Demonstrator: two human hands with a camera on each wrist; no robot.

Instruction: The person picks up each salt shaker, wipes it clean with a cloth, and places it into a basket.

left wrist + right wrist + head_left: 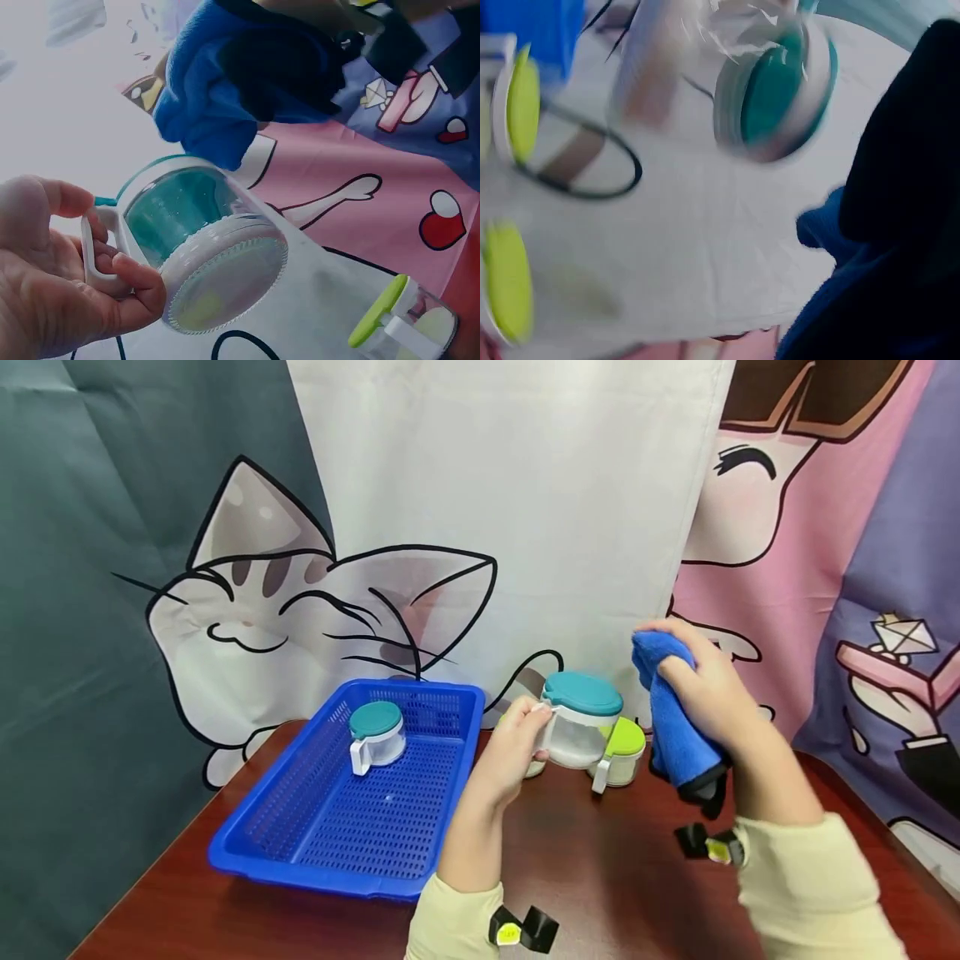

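Observation:
My left hand (510, 756) holds a clear seasoning jar (572, 737) by its white handle, raised above the table. Its teal lid (583, 692) is closed, and the left wrist view shows the jar (225, 274) tilted with its ribbed base towards the camera. My right hand (708, 685) grips a bunched blue cloth (675, 722) with a dark edge, to the right of the jar and apart from it. In the right wrist view the cloth (826, 225) is partly in dark shadow and the jar (776, 97) is blurred.
A blue perforated basket (322, 887) stands on the brown table (592, 852) at left, with another teal-lidded jar (377, 735) inside. Behind the raised jar is a green-lidded jar (624, 756); the right wrist view shows a second green lid (508, 281). A printed curtain (510, 485) hangs behind.

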